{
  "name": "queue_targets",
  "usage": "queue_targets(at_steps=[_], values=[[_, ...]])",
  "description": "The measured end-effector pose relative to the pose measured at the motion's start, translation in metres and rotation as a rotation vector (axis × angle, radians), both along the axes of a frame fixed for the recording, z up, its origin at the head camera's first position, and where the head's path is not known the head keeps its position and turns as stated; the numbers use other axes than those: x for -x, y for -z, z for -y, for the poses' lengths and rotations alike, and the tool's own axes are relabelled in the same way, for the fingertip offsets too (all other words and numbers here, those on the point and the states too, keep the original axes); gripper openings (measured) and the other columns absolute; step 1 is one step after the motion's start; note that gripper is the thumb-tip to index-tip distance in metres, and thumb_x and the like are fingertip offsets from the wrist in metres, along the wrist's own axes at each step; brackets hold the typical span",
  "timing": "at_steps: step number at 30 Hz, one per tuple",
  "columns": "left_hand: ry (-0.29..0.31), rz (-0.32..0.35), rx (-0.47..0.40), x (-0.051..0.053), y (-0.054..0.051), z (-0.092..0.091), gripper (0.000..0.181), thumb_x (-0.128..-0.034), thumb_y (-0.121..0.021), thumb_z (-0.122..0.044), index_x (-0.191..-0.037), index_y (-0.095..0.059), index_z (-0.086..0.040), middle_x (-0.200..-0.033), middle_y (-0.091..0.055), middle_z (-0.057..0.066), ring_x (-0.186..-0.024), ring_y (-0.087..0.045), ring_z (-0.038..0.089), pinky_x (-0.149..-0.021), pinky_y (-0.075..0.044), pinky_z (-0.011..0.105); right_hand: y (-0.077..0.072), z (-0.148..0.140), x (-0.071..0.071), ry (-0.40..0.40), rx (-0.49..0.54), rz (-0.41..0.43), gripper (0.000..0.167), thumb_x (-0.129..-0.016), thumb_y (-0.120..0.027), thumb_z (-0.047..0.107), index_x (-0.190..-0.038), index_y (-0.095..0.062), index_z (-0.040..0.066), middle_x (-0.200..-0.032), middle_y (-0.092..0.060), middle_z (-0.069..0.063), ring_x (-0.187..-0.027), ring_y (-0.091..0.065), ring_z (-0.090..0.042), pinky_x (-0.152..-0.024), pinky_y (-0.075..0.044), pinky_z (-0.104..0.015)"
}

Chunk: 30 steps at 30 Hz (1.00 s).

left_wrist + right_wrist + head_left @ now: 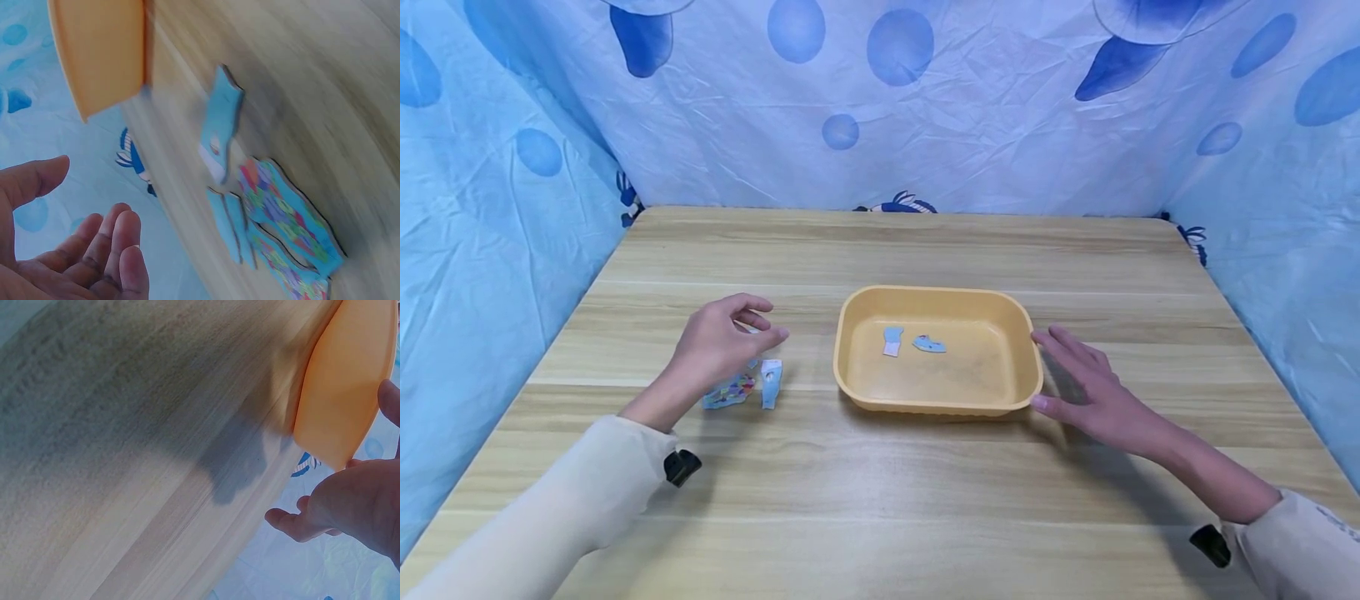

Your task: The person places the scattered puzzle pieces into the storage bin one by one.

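Note:
The left hand (718,337) hovers above several flat puzzle-like pieces, fingers apart and loosely bent, holding nothing. A blue piece with a pale end (771,383) lies right of a multicoloured piece (730,392); the left wrist view shows the blue piece (222,115), colourful pieces (290,219) and narrow blue ones (231,225) on the table. In the yellow tray (936,408) lie a blue-and-white piece (892,342) and a small blue piece (929,344). The right hand (1097,396) touches the tray's right rim with thumb and fingers spread.
A wooden table (880,500) carries everything. Blue patterned cloth (737,125) hangs behind the table and along both its sides. The tray's wall (344,381) rises beside the right hand.

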<state>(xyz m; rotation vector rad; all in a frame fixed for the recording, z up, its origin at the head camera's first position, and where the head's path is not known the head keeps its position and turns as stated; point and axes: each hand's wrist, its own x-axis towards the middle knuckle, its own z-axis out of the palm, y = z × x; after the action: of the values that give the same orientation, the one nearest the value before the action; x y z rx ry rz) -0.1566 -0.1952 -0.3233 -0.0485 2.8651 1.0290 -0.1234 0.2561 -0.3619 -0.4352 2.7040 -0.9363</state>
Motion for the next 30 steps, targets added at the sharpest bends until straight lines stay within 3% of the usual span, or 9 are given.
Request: queue_targets(at_steps=[10,18,30], values=[[-0.015,0.043,0.075,0.009,0.007,0.019,0.055,-0.0870,-0.068,-0.039,-0.130,-0.054,-0.008,-0.123,-0.059,0.017,-0.107,-0.058,0.035,-0.084,-0.045,0.048,-0.002,0.001,0.000,0.001,-0.007,0.006,0.083,-0.090,-0.065,0.042,-0.155,-0.014,0.030,-0.161,-0.001,-0.013,-0.141,-0.001,-0.046,-0.093,-0.016,-0.078],[-0.029,0.108,0.143,0.015,0.018,0.032,0.062,-0.0857,-0.069,-0.043,-0.133,-0.051,-0.008,-0.120,-0.059,0.018,-0.104,-0.056,0.036,-0.081,-0.043,0.048,-0.003,0.001,0.000,0.004,-0.008,0.010,0.083,-0.090,-0.065,0.042,-0.155,-0.015,0.029,-0.161,-0.001,-0.014,-0.142,-0.001,-0.046,-0.094,-0.015,-0.078],[0.030,0.159,0.235,0.024,0.030,0.040,0.066,-0.0811,-0.074,-0.045,-0.129,-0.054,-0.004,-0.118,-0.058,0.020,-0.100,-0.057,0.034,-0.074,-0.045,0.044,-0.003,0.002,0.000,0.005,-0.013,0.002,0.083,-0.090,-0.065,0.042,-0.155,-0.016,0.029,-0.160,-0.003,-0.014,-0.141,-0.002,-0.046,-0.095,-0.015,-0.077]])
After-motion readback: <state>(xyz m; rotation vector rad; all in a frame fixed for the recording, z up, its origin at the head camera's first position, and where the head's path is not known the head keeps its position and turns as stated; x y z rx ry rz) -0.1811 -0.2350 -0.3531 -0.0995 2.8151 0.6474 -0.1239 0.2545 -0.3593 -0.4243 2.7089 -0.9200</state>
